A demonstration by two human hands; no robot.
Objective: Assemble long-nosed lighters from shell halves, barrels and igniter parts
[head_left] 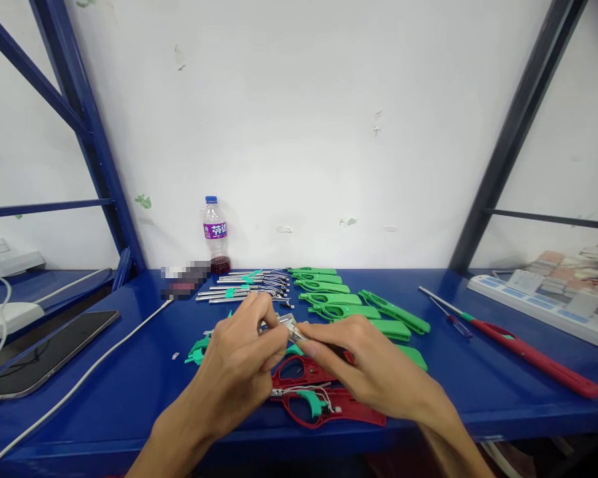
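My left hand (244, 345) and my right hand (373, 355) meet over the table, fingers pinched around a small clear plastic part (293, 328) with a shiny end. My fingers hide much of it. Beneath them lie two red lighter shell halves (359, 406); the nearer one holds a green trigger (312, 401), white wires and the end of a metal tube. Loose green triggers (198, 350) lie beside my left hand, partly covered. Behind my hands are several metal lighter tubes (224, 292) with wires, and several green lighter shell halves (339, 311).
An assembled red lighter (533, 355) and a screwdriver (459, 325) lie at right, near a white power strip (548, 312). A bottle (216, 236) stands against the wall. At left are a phone (50, 355) and a white cable (87, 382). Blue shelf posts flank the table.
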